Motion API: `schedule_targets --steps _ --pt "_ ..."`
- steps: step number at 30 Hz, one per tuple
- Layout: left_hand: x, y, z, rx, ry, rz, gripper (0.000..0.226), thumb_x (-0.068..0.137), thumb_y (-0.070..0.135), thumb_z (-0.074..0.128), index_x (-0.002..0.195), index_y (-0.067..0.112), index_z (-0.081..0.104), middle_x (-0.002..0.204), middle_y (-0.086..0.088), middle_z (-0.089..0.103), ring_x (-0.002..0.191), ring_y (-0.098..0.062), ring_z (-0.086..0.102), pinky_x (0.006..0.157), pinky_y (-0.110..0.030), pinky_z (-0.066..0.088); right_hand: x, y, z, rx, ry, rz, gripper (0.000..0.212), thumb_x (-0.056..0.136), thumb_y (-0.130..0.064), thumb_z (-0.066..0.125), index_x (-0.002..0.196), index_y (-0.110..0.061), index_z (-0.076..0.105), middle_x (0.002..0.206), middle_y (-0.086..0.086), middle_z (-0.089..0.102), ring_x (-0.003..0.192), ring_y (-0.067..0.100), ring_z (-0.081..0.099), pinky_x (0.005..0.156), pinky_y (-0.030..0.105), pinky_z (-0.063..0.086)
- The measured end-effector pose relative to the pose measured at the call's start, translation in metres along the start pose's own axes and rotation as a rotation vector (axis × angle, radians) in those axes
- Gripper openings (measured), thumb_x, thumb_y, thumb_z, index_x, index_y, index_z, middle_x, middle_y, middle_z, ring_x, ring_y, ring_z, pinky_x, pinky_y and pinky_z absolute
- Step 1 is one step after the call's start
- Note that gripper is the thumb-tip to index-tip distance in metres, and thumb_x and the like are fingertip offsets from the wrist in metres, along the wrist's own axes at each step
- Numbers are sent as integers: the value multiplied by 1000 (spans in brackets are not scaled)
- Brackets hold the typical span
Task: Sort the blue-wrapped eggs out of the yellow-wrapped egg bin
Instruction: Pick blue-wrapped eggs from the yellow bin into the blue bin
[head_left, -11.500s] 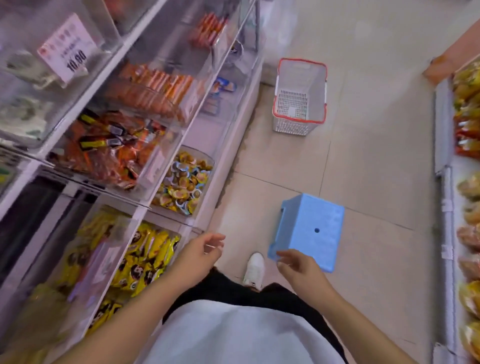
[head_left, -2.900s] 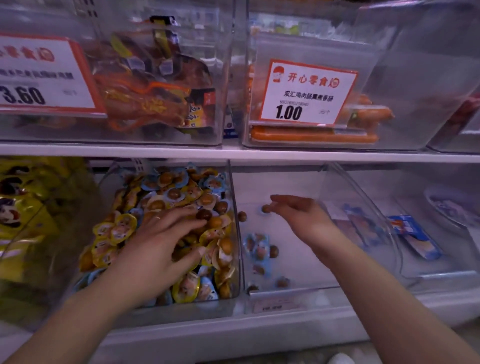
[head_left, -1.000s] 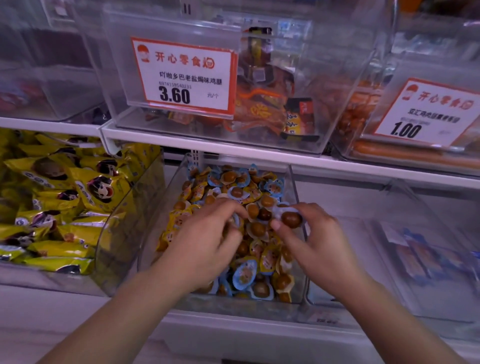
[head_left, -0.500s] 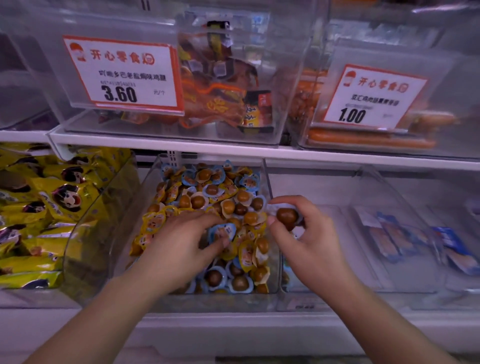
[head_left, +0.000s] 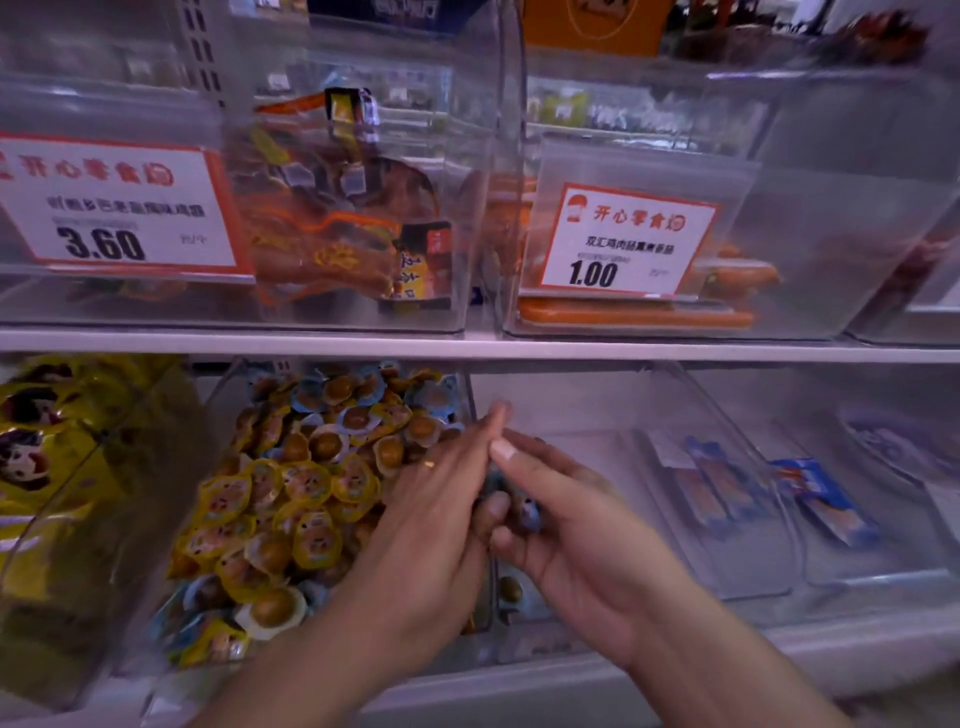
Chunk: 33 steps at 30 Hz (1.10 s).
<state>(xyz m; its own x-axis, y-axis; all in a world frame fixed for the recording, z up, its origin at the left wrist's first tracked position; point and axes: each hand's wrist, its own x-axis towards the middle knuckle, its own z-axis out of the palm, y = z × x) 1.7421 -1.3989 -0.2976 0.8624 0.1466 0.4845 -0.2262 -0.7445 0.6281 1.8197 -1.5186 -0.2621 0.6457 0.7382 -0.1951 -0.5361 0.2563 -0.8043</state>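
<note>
Shelf (head_left: 467, 345): clear bins, mixed eggs.
Right hand (head_left: 576, 530): grips blue-wrapped egg (head_left: 527, 512).
Left hand (head_left: 431, 514): flat, fingers straight.
Risk: egg dropped back into yellow bin (head_left: 470, 415).

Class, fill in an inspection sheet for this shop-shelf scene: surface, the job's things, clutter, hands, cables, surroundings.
Surface: white lower shelf carrying clear bins.
Job's things: egg bin holds yellow-wrapped eggs mixed with blue-wrapped eggs; neighbouring bin holds a loose egg.
Clutter: blue packets further right.
Hands: left hand with straight fingers beside the right hand, which grips a blue-wrapped egg.
Cables: nothing seen.
Surroundings: price cards above; yellow bags left.
</note>
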Motion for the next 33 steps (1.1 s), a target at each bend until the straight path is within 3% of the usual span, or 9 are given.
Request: schedule_targets --steps 2,5,9,12,15,19,24,28,33 --pt "-3 -1 2 -110 -95 -55 71 102 41 39 156 41 -8 163 25 6 151 0 6 123 -30 13 7 -2 -14 9 66 -32 50 71 -4 72 120 -4 63 77 13 68 59 17 64 45 20 49" --pt "-3 -12 -3 5 -158 -88 81 92 65 40 150 53 -15 159 34 -8 148 7 -8 119 -29 7 22 -16 -45 -51 197 -100 35 80 9 66 113 -3 66 78 15 69 62 20 68 53 23 54" --pt "4 -50 -26 375 -71 -123 64 96 53 47 153 44 20 163 25 4 149 4 -2 123 -35 9 46 -31 -88 -276 371 -49 34 93 5 59 126 -2 59 92 18 67 94 41 71 84 43 60" --pt "5 -72 -39 520 -21 -249 55 94 49 40 146 31 46 159 6 33 147 -17 24 120 -45 23 58 -30 -103 -629 387 69 43 95 -22 64 137 -18 56 107 8 66 102 32 65 88 47 52" --pt "1 -84 -40 657 -133 -253 65 92 59 23 146 30 46 156 4 37 148 -19 24 121 -48 20 68 -31 -98 -694 322 33 42 97 -29 61 138 -23 56 125 2 68 110 14 59 90 35 44" --pt "-3 -84 -44 683 -191 -233 66 92 63 19 144 34 47 158 9 35 151 -17 19 121 -43 14 74 -26 -76 -970 408 -324 23 96 -11 58 114 -19 70 100 -3 76 83 -6 65 69 7 46" --pt "-14 -75 -58 665 -141 -154 41 92 47 39 116 30 68 127 10 63 118 -19 58 109 -35 36 61 3 -23 -1247 61 -658 28 92 -23 53 115 -30 69 112 -18 69 94 -9 63 80 2 44" --pt "-26 -74 -69 677 -150 -153 32 87 49 45 93 28 68 95 10 68 97 -19 63 101 -33 41 71 21 7 -1671 -104 -660 44 92 -26 57 135 -21 57 131 1 59 122 18 51 100 17 33" --pt "-35 -81 -77 643 -97 -150 34 87 53 46 85 29 70 89 12 64 94 -17 62 105 -37 41 90 23 18 -2068 -66 -351 59 94 -42 50 150 -33 36 149 -4 44 144 18 29 122 47 3"
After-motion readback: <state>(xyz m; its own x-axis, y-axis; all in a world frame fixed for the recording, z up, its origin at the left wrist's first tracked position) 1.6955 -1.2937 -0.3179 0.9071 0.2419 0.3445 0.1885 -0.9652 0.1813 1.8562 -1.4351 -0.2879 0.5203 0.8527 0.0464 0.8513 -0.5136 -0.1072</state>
